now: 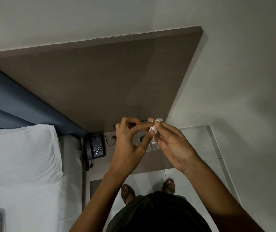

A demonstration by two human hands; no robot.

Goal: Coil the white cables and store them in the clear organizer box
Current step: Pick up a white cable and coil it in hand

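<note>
the fingers (150, 125) of both hands pinched a small coil of white cable (154, 126), held up in the air. the left hand (130, 144) reached in from the coil's 8 o'clock side, its forefinger and thumb pressed onto the bundle and the other fingers curled loosely. the right hand (174, 144) met it from 4 o'clock, thumb tip on the loops and the remaining fingers half spread below. the coil sat tight, several turns lying side by side, between the two sets of fingertips.

straight under the hands, at 6 o'clock from the coil, part of the clear organizer box (153, 147) showed on the counter (155, 162); most of it was hidden by the fingers, so its contents could not be made out. at 9 o'clock from the hands a black telephone (95, 145) stood on the counter with its cord trailing. further toward 9 o'clock lay a bed with a white pillow (20, 151). a brown wall panel (100, 77) filled the 12 o'clock area, and a blue headboard (8, 101) ran along its lower left edge. at 6 o'clock two sandalled feet (148, 189) stood on the pale floor tiles.
</note>
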